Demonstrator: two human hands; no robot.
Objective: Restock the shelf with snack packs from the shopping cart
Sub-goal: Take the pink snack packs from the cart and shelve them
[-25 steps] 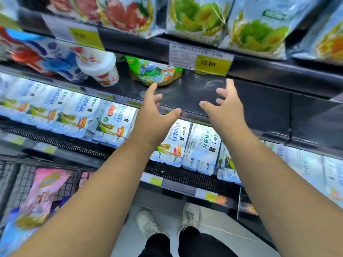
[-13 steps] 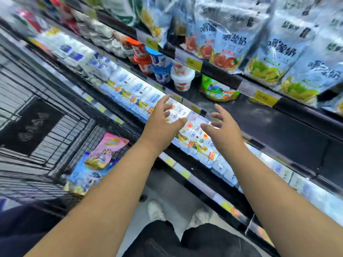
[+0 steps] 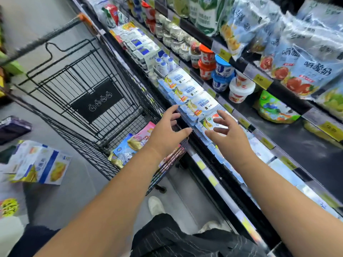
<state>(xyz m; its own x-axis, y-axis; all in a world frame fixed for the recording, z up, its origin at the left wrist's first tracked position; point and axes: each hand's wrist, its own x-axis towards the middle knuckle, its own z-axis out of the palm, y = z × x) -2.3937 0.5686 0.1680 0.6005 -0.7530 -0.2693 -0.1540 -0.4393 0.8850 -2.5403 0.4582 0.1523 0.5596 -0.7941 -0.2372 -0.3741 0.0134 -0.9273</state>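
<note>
1. Far left, on the floor: an opened carton [image 3: 39, 164], white, blue and yellow. Its print is too blurred to read.
2. Shopping cart [image 3: 89, 84]: the view has swung left and down from the shelf face, so the cart now fills the middle. A black placard on its seat flap carries four round icons, none legible.
3. Snack packs [image 3: 133, 143]: pink, blue and yellow bags lying in the cart's near corner, still to be shelved. No brand is readable.
4. Left hand [image 3: 166, 134]: a second ago it was up at the bare shelf; it has now dropped over the cart's near rim. The fingers are spread wide and hold nothing.
5. Right hand [image 3: 228, 138]: it has come down the same way. It is spread, empty, and hovering in front of the lower row of white-and-blue packs [image 3: 193, 95].
6. Reading of the change: both hands have left the shelf empty, most likely heading back to the cart for the next pack. The restock is unfinished.
7. Shelf [image 3: 300, 151]: a long bare black stretch with one green pack [image 3: 274, 108] at its left end, beside the yoghurt cups [image 3: 239, 89].
8. Yellow price tag [image 3: 332, 129]: it appears to read 12.00, smeared.
9. Hanging bags [image 3: 311, 71] above: large characters 嚼酸奶 over fruit pictures.
</note>
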